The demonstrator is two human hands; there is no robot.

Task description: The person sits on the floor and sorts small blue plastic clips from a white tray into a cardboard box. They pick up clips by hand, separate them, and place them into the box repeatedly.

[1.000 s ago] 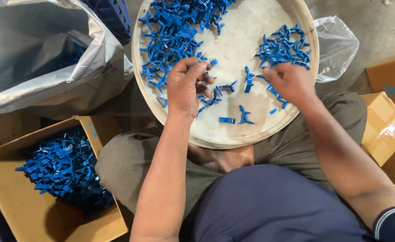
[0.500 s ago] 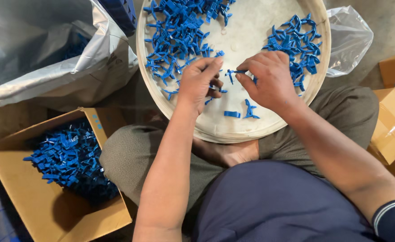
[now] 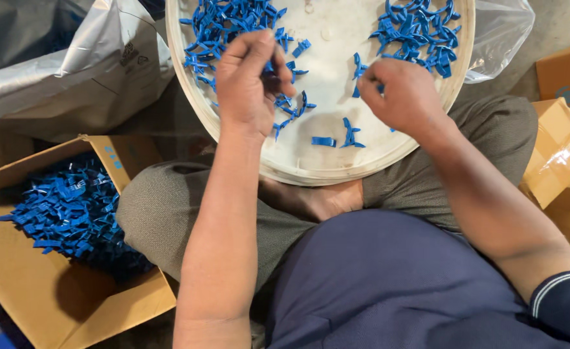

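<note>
Both hands are hovering over the round white tray [image 3: 310,169] on the lap, the left hand [image 3: 249,84] pinching a small blue plastic clip [image 3: 278,103] and the right hand [image 3: 401,94] curling closed on something I cannot make out, so a loose pinch is risking a drop into the heaps.

Single head view, looking straight down (close) over lap.

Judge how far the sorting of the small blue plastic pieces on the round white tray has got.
Done: a cardboard box at the person's left already holds a heap of small blue plastic pieces. In hand: the left hand and right hand each work at pieces over the round white tray. Left: two piles and a few loose pieces remain on it.
</note>
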